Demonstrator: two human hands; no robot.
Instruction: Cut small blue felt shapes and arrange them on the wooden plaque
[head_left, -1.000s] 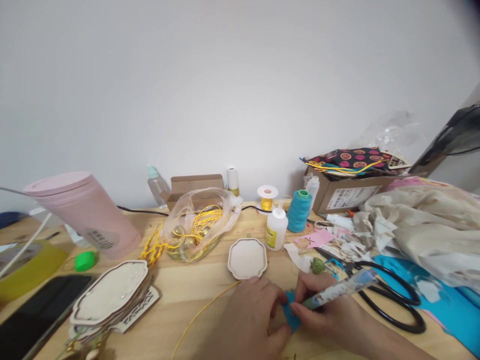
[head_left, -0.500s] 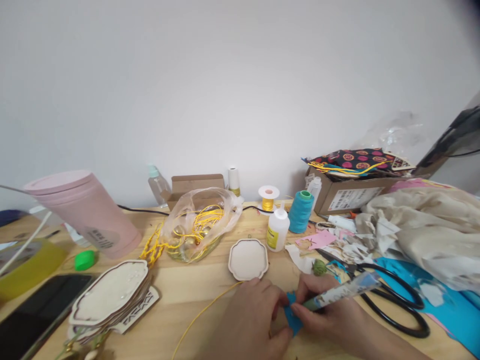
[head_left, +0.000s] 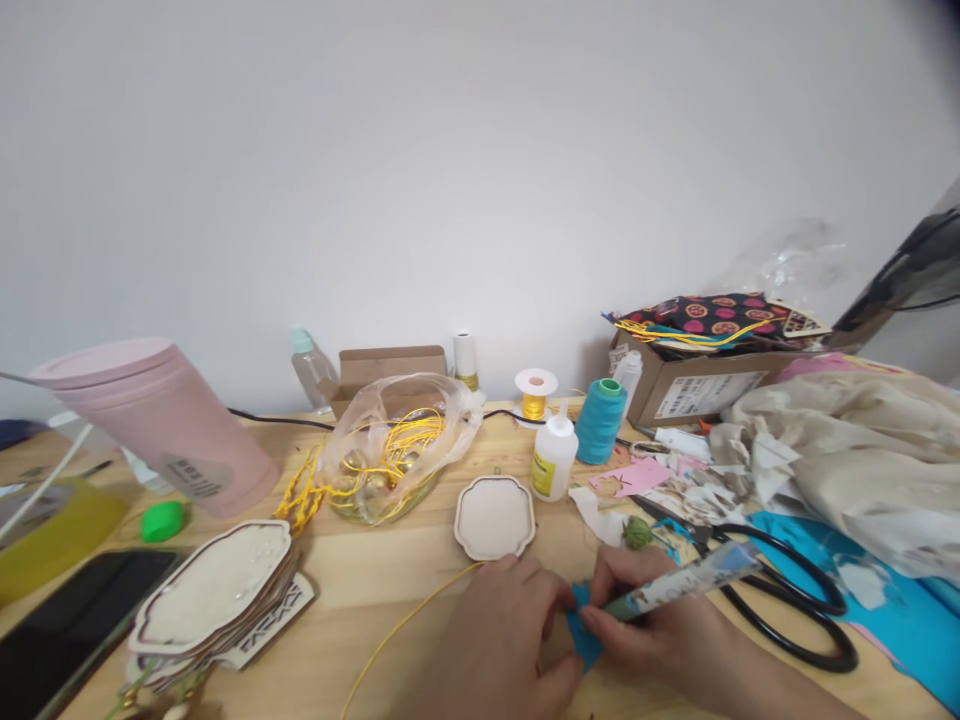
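My right hand point(head_left: 637, 625) grips a pen point(head_left: 686, 585) with a patterned light blue and white barrel. The pen's tip is hidden behind the fingers, over a small blue piece point(head_left: 585, 640) of flat sheet on the table. My left hand point(head_left: 510, 640) lies at the piece's left side, thumb and forefinger curled and holding its edge. Just beyond the left hand is a pale scalloped plaque point(head_left: 493, 517) with a dark rim. A yellow cord point(head_left: 405, 622) runs out from under that hand. Black-handled scissors point(head_left: 795, 600) lie right of my right hand.
A glue bottle point(head_left: 554, 458) and a blue thread cone point(head_left: 601, 422) stand behind. Paper scraps point(head_left: 697, 485) and a cardboard box point(head_left: 690, 388) are at right. Stacked plaques point(head_left: 214, 590), a phone point(head_left: 82, 620), a pink tumbler point(head_left: 165, 420) and a plastic bag point(head_left: 450, 430) occupy the left.
The view has shifted very slightly, so objects on the left sit a little further left. Both hands keep almost the same pose on the blue piece and the pen.
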